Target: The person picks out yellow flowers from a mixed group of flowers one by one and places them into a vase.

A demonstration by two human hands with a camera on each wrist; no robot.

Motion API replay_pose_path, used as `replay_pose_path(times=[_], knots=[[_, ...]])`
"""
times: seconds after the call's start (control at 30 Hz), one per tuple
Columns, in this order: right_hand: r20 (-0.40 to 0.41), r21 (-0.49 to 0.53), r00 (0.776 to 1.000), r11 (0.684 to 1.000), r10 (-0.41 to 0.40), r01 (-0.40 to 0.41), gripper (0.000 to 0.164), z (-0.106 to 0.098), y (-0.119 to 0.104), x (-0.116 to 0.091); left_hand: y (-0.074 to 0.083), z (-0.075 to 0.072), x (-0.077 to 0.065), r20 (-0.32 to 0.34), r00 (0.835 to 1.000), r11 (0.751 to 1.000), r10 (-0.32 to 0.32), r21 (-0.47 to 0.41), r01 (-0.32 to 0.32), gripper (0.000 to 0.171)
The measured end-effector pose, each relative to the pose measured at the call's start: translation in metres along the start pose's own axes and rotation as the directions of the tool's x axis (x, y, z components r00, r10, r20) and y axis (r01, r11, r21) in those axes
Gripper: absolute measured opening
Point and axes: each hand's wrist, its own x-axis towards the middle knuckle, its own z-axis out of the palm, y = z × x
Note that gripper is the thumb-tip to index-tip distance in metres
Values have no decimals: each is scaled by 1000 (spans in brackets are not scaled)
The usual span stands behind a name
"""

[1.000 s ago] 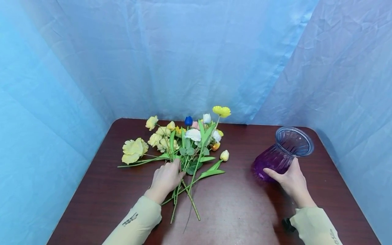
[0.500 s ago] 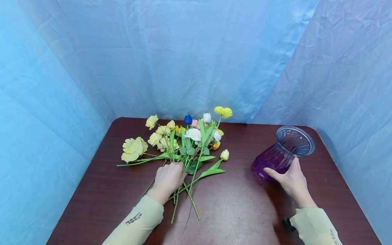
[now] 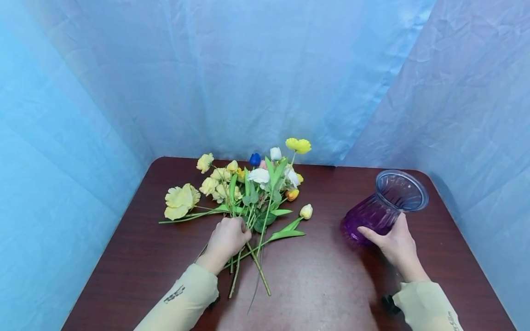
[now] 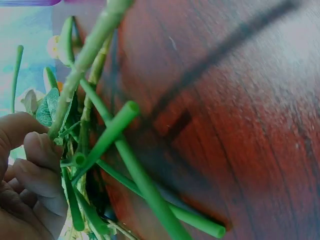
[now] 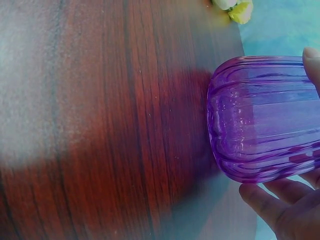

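My left hand (image 3: pixel 227 241) pinches a bumpy flower stem (image 4: pixel 75 82) between thumb and curled fingers, at the near end of a pile of artificial flowers (image 3: pixel 262 175). Loose green stems (image 4: pixel 145 192) cross just beyond those fingers in the left wrist view. Among the blooms are pale yellow ones, a blue tulip (image 3: pixel 255 159), a white tulip (image 3: pixel 275 153) and a tall yellow flower (image 3: pixel 298 145). At the right, my right hand (image 3: pixel 395 243) grips a ribbed glass vase (image 3: pixel 372 214), purple below and clear bluish at its wide rim. Its fingers and thumb (image 5: pixel 312 67) wrap the vase from opposite sides.
A dark reddish-brown wooden table (image 3: pixel 314 280) bears everything. Blue cloth (image 3: pixel 265 82) hangs behind it and on both sides. One pale yellow tulip (image 3: pixel 306 211) lies at the pile's right, and a large yellow bloom (image 3: pixel 182 201) at its left.
My left hand has moved slightly right, then a little back left. The white and tall yellow flowers have shifted slightly up and left. My right hand keeps holding the vase, almost unmoved.
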Motion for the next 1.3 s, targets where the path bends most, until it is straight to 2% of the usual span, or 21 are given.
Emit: replay_pose_path(times=[0.13,0.23,0.3,0.4,0.5,0.57,0.7,0.9,1.1,1.3], knots=[[7,-3,1000,1000,4,-4,106,0,0,0,2,-4,-3,-46,998,999,49,-22,-50,22],[12,-5,1000,1000,7,-7,106,0,0,0,4,-8,-6,-126,986,993,113,-10,-116,20],[11,-2,1000,1000,10,-10,107,-1,0,0,5,-11,-8,-195,967,986,165,13,-166,19],[8,-3,1000,1000,11,-11,106,-1,0,0,4,-15,-10,-290,926,971,240,61,-233,17],[11,-1,1000,1000,13,-13,107,-1,1,1,2,-18,-10,-353,885,953,303,123,-277,15],[16,2,1000,1000,13,-13,108,-1,1,1,0,-20,-10,-380,867,946,322,150,-286,15],[17,8,1000,1000,17,-17,109,0,1,1,-2,-22,-10,-412,853,947,319,161,-277,17],[5,9,1000,1000,11,-11,107,0,1,1,-5,-30,-9,-435,856,961,278,118,-252,21],[1,8,1000,1000,5,-5,106,0,1,1,-10,-48,-12,-454,857,970,242,89,-226,19],[-4,4,1000,1000,-2,2,105,0,1,2,-22,-68,-16,-527,830,980,183,34,-194,13]])
